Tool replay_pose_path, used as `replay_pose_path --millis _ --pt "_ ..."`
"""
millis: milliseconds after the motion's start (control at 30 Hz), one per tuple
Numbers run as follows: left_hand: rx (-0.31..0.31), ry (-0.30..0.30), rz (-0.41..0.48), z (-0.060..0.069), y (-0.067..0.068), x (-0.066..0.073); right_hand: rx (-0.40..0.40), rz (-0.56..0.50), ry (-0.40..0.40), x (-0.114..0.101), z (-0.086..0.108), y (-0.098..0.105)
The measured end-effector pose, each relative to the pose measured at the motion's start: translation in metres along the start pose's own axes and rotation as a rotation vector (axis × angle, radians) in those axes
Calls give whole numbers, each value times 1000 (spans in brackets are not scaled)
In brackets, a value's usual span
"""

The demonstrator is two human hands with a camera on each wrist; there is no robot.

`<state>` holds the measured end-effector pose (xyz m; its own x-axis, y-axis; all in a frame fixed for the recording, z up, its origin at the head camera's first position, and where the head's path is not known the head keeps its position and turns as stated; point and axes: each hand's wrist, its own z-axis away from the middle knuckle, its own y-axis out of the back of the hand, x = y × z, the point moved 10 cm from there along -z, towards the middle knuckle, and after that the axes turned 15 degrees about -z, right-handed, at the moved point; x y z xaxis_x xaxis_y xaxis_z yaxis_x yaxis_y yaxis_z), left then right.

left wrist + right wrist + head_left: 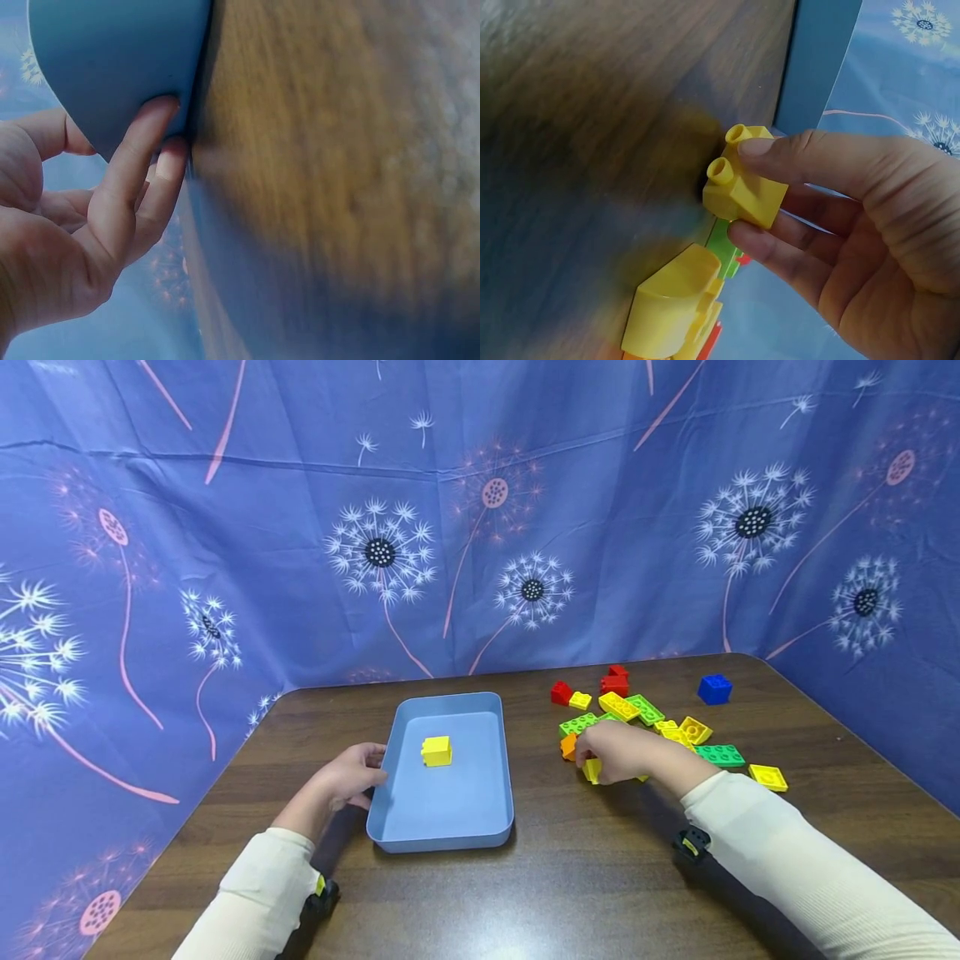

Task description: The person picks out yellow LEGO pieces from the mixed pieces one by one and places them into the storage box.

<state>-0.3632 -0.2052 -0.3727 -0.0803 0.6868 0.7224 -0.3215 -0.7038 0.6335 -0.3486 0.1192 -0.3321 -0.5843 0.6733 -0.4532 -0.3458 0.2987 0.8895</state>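
My left hand (356,777) grips the left wall of a blue tray (440,843); in the left wrist view the fingers (129,169) press on the tray's outer wall (120,60), with the thumb at the rim. One yellow brick (437,752) lies inside the tray. Over the loose bricks on the right, my right hand (617,752) pinches a yellow brick (592,771) between thumb and fingers. The right wrist view shows that brick (754,184) with two round studs facing out, held by the hand (877,217). Another yellow brick (671,300) with a curved side lies close by.
Around the right hand lie an orange brick (569,747), light green bricks (577,725), a darker green brick (720,755) and several yellow ones (768,777). Red bricks (561,693) and a blue brick (715,689) sit farther back. A patterned blue cloth (450,527) hangs behind the table.
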Motion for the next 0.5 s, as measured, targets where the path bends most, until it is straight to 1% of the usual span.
replay_pose_path --millis 100,233,500 --pt "3 -3 1 0 0 0 -7 -6 -29 0 0 0" --pt "3 -9 -2 -1 0 0 -9 -20 -38 -2 0 2" --pt "22 3 -5 0 1 0 -6 -18 15 -15 -2 8"
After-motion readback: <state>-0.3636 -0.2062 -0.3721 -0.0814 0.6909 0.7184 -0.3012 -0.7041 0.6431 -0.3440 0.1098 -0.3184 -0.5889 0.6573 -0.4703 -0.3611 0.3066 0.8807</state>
